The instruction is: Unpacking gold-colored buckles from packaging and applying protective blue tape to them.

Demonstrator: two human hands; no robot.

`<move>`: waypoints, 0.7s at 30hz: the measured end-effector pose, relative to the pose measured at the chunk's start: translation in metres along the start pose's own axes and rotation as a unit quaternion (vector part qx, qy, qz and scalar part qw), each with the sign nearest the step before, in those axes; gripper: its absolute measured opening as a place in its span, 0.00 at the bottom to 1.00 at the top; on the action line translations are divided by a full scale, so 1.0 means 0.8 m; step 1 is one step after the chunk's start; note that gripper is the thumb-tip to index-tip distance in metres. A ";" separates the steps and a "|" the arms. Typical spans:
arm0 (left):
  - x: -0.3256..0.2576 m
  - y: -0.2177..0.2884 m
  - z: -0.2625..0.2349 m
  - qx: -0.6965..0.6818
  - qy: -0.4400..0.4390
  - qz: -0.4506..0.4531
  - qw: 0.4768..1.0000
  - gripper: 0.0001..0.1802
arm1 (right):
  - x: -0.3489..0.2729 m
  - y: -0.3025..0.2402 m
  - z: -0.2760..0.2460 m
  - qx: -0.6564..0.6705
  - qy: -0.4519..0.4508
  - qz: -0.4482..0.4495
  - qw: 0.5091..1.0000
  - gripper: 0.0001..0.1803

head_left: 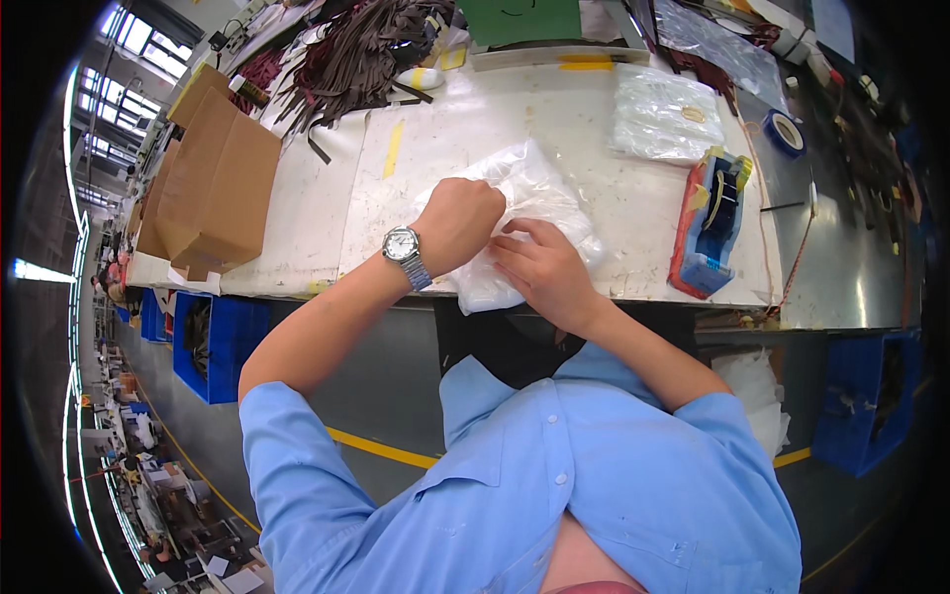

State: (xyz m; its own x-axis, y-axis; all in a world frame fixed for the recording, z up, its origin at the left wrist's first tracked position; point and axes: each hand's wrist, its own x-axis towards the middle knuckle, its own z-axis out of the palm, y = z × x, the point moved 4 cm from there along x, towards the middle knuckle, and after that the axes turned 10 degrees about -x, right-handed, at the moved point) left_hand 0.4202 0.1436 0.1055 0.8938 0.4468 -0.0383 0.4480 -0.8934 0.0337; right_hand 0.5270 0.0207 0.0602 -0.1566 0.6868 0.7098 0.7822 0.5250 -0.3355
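Note:
A clear, crinkled plastic bag (539,188) lies near the front edge of the white worktable, under both hands. My left hand (460,220), with a metal watch on its wrist, is closed like a fist over the middle of the bag; its fingertips are hidden beneath it. Close beside it, my right hand (542,265) has its fingers bent and pinching at the plastic. Whatever the bag may contain cannot be made out through its folds.
An open cardboard box (220,183) stands at left. Dark straps (346,64) are heaped at the back. On the right are a stack of clear plastic bags (665,117), a tape dispenser (711,223) and a blue tape roll (785,134). Blue bins (223,346) sit below the table.

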 end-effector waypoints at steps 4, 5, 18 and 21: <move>-0.009 -0.046 -0.039 -0.196 0.139 -0.046 0.970 0.13 | -0.007 0.009 0.000 -0.051 -0.019 0.007 0.998 0.16; -0.031 -0.085 -0.038 -0.272 0.223 -0.124 0.928 0.14 | -0.006 0.008 0.001 -0.048 -0.018 0.004 0.999 0.16; -0.227 0.000 0.061 -0.635 0.513 -0.336 0.469 0.15 | 0.026 0.070 -0.001 0.069 -0.146 0.071 0.984 0.14; -0.247 0.025 0.082 -0.677 0.518 -0.333 0.402 0.15 | 0.044 0.018 -0.021 -0.025 -0.140 0.021 0.990 0.25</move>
State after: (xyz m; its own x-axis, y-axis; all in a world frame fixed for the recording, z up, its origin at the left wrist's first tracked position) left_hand 0.2514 0.0347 0.0480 -0.2197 0.9725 -0.0773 -0.4334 -0.0263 0.9008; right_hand 0.5429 0.0441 0.0909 -0.2788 0.8239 0.4934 0.8196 0.4719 -0.3248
